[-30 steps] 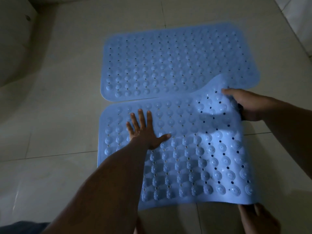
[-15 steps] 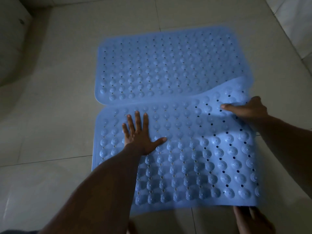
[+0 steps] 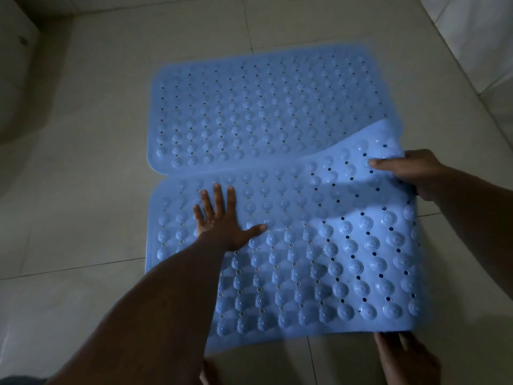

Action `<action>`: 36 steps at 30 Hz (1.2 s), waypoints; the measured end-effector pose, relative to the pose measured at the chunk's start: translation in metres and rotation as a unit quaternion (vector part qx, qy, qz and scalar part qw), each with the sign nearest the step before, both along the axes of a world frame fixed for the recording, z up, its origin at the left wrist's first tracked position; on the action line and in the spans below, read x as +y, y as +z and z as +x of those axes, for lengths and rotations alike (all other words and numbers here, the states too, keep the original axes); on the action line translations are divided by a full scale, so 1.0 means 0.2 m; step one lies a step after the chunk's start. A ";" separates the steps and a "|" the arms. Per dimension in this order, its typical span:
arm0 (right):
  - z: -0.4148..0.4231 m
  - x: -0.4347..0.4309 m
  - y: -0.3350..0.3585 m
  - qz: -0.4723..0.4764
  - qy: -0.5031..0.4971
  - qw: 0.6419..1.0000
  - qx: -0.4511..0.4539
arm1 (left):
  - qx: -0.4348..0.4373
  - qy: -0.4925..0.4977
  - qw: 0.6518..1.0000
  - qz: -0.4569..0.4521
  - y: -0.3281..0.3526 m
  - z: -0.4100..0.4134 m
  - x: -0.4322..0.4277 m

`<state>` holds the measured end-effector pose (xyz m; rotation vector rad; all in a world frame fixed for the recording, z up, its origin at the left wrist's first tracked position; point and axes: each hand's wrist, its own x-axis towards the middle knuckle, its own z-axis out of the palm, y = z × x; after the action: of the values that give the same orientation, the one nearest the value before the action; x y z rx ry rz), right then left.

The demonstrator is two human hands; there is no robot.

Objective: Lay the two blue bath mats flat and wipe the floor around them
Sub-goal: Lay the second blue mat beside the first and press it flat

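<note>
Two blue studded bath mats lie on the tiled floor. The far mat [image 3: 263,107] is flat. The near mat [image 3: 319,259] touches its front edge, and its raised right far corner overlaps the far mat. My left hand [image 3: 222,218] presses flat on the near mat's left part, fingers spread. My right hand [image 3: 410,173] grips the near mat's lifted right edge, thumb on top, and holds that side off the floor.
Pale floor tiles [image 3: 83,190] surround the mats. A white rounded fixture [image 3: 16,79] stands at the far left. A tiled wall [image 3: 472,37] rises at the far right. My bare foot [image 3: 405,359] shows under the near mat's front right corner.
My right hand has kept hold of the near mat's right edge, which stays lifted. The left hand stays pressed in the same spot on the mat.
</note>
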<state>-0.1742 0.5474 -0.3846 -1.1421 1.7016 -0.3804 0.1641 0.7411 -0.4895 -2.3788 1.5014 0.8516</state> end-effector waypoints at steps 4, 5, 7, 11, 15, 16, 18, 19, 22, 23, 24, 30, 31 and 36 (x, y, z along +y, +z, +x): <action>-0.04 -0.01 0.05 0.083 0.056 0.994 -0.036 | 0.003 0.006 1.000 0.012 0.02 -0.01 -0.01; -0.03 -0.02 0.07 0.124 0.065 0.989 -0.041 | 0.004 0.006 1.000 0.015 0.03 -0.01 -0.01; -0.01 -0.04 0.07 0.157 0.056 0.985 -0.030 | 0.004 0.007 1.000 0.019 0.03 -0.02 -0.01; 0.04 -0.03 0.03 0.110 0.038 0.993 0.016 | 0.002 0.010 1.000 0.019 0.03 -0.02 -0.01; 0.02 -0.01 0.00 0.028 0.015 0.999 0.029 | 0.001 0.013 1.000 0.013 0.02 -0.02 -0.01; 0.00 -0.02 -0.01 0.005 0.010 0.998 0.066 | 0.001 0.013 1.000 0.012 0.02 -0.02 -0.01; -0.03 -0.03 -0.03 -0.027 -0.009 0.973 0.231 | -0.003 0.014 1.000 0.010 0.01 -0.02 -0.01; -0.04 -0.02 -0.04 -0.046 -0.018 0.952 0.301 | -0.004 0.014 1.000 0.009 0.01 -0.02 -0.01; -0.08 0.03 -0.10 -0.150 -0.029 0.895 0.419 | -0.006 0.015 1.000 0.006 0.00 -0.01 -0.01; -0.10 0.04 -0.12 -0.181 -0.028 0.878 0.442 | -0.007 0.015 1.000 0.003 -0.01 -0.01 -0.01; -0.12 0.05 -0.14 -0.195 -0.025 0.866 0.460 | -0.008 0.014 1.000 0.001 -0.01 -0.01 0.00; -0.07 0.14 -0.25 -0.172 0.115 0.857 0.472 | -0.010 0.015 1.000 -0.012 -0.01 -0.02 0.00; -0.03 0.16 -0.28 -0.127 0.162 0.866 0.455 | -0.010 0.014 1.000 -0.014 -0.01 -0.02 0.01; 0.10 0.27 -0.48 -0.025 0.220 0.904 0.366 | -0.014 0.017 0.999 -0.035 -0.02 -0.03 0.05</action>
<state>-0.1539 0.6006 -0.4797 -1.8047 1.9739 0.3423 0.1574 0.7518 -0.4942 -2.4614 1.5089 0.7804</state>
